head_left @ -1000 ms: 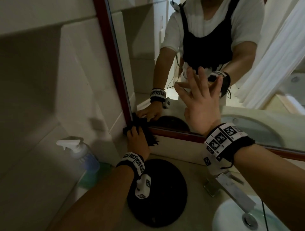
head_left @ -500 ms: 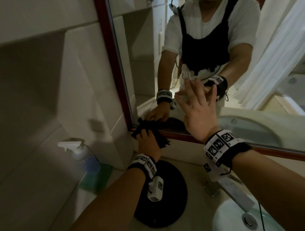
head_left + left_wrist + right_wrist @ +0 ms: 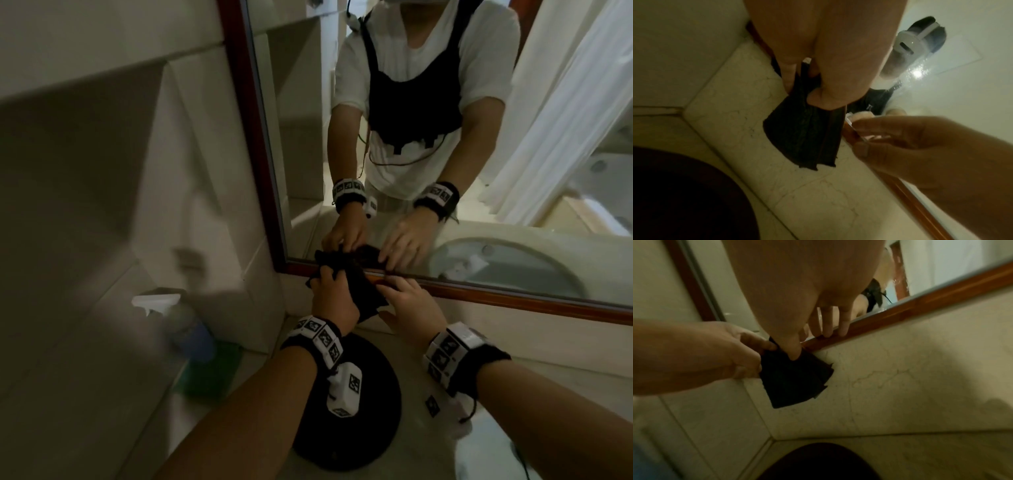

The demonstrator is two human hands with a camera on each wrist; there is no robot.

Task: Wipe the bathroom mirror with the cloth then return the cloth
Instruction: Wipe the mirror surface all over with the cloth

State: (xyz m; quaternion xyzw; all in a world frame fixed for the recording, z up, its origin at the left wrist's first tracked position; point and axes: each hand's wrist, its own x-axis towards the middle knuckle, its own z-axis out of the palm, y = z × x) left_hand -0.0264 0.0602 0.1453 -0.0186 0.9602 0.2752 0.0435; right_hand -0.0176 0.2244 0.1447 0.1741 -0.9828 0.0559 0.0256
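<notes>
Mirror [image 3: 445, 137] corner: black cloth [image 3: 356, 291] in left hand [image 3: 334, 298], right hand [image 3: 411, 303] alongside.

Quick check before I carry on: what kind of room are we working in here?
Most likely a bathroom: a wood-framed wall mirror above a tiled counter, a washbasin reflected in the mirror, and a spray bottle in the corner.

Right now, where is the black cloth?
In the head view, the black cloth hangs at the mirror frame's lower left corner, gripped by the left hand.

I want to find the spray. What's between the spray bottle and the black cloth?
Only bare tiled wall. In the head view, the spray bottle stands left of the cloth, nothing between.
</notes>
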